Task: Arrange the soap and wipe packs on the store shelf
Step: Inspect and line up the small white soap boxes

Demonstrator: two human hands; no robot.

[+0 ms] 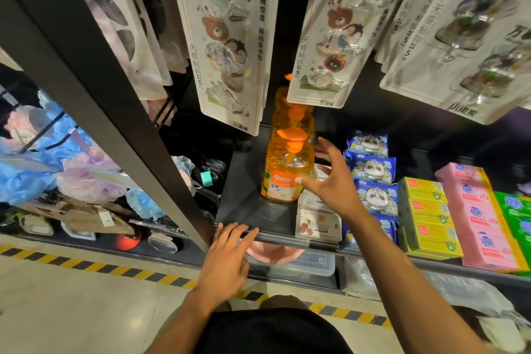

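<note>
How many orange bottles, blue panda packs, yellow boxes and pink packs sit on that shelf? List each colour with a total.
orange bottles: 3
blue panda packs: 4
yellow boxes: 3
pink packs: 4
Total: 14

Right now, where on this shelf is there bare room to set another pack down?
One bare patch: the dark shelf floor left of the orange soap bottles, bordered by the black upright post and the front edge where the left hand rests. Right of the bottles is crowded: white packs, blue panda packs, yellow boxes and pink packs lie row against row.
</note>
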